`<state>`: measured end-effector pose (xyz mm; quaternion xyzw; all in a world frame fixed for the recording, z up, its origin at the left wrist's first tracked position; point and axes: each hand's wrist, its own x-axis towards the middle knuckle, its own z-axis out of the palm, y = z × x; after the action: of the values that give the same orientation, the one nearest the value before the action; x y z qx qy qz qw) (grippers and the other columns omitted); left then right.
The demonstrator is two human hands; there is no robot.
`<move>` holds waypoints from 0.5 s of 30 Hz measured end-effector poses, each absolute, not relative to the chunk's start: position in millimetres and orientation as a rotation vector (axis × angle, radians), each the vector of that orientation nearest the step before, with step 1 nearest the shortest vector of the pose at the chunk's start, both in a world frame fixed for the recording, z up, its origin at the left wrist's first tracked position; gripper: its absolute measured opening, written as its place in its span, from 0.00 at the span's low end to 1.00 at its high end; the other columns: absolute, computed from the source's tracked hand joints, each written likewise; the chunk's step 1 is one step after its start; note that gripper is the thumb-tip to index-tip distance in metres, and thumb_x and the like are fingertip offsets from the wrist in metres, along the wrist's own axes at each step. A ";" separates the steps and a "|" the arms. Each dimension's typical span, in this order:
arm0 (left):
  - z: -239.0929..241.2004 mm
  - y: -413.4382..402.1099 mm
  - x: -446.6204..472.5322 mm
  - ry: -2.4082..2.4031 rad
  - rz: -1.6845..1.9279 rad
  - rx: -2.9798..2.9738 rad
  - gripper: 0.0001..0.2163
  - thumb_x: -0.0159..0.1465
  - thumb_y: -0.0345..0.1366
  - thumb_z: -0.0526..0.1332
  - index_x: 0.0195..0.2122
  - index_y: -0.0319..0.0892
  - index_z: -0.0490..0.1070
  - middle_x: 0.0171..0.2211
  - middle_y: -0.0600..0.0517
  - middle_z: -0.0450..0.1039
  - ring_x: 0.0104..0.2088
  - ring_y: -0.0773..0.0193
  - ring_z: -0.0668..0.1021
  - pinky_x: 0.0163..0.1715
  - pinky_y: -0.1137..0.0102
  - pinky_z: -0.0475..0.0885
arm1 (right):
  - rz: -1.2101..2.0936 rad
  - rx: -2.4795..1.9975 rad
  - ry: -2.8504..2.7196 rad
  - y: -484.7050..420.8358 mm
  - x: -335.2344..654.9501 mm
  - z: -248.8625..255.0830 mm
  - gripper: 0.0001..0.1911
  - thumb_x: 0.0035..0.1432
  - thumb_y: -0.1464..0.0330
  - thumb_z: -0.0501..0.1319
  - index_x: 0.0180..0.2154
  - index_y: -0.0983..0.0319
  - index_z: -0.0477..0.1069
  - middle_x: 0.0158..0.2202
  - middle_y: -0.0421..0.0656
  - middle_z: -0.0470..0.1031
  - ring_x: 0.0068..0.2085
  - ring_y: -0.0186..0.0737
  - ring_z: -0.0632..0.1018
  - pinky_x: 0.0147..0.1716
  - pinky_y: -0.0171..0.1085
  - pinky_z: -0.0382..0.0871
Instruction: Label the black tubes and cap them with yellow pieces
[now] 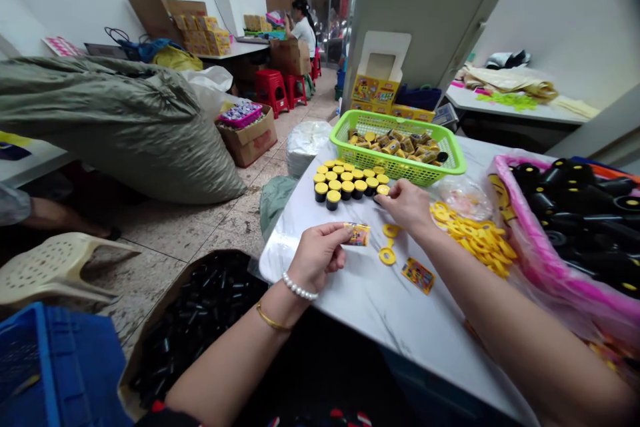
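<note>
Marble-white bench (400, 307), tiled floor (200, 227); left hand (317, 257) pinches small printed label (358, 234), right hand (407, 205) curls at yellow-lidded black pot (383, 190), grip unclear.

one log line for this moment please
left hand: pinches printed label | right hand: touching yellow-capped pots | nearby: green basket, yellow rings on table
</note>
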<state>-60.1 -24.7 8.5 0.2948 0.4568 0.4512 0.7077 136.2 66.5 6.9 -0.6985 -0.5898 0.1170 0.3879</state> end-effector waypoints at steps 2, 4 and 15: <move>7.2 -21.4 -64.2 0.960 0.997 0.575 0.05 0.60 0.32 0.66 0.34 0.34 0.76 0.21 0.52 0.75 0.10 0.79 0.63 0.08 0.80 0.46 | 0.343 -1.772 -1.466 67.9 135.4 3.5 0.12 0.40 0.64 0.68 0.26 0.59 0.68 0.25 0.41 0.72 0.31 0.45 0.73 0.38 0.44 0.66; 5.7 -18.0 -68.3 0.898 0.988 0.466 0.03 0.60 0.28 0.64 0.33 0.34 0.75 0.24 0.51 0.76 0.11 0.79 0.64 0.07 0.82 0.47 | 0.412 -1.737 -1.443 56.4 134.3 6.1 0.17 0.43 0.63 0.67 0.37 0.61 0.72 0.26 0.41 0.74 0.30 0.44 0.75 0.35 0.44 0.68; 4.0 -9.5 -56.8 0.682 0.988 0.172 0.06 0.67 0.25 0.56 0.36 0.32 0.73 0.26 0.52 0.72 0.12 0.82 0.62 0.07 0.86 0.49 | 1.449 -1.054 -0.953 -16.4 113.2 23.3 0.14 0.49 0.62 0.71 0.39 0.58 0.78 0.41 0.42 0.81 0.43 0.42 0.81 0.49 0.44 0.75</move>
<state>-56.8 -9.5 4.0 0.0809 0.3204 0.4642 0.8218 113.2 -16.4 23.3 -0.4410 -0.3987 0.6065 0.5279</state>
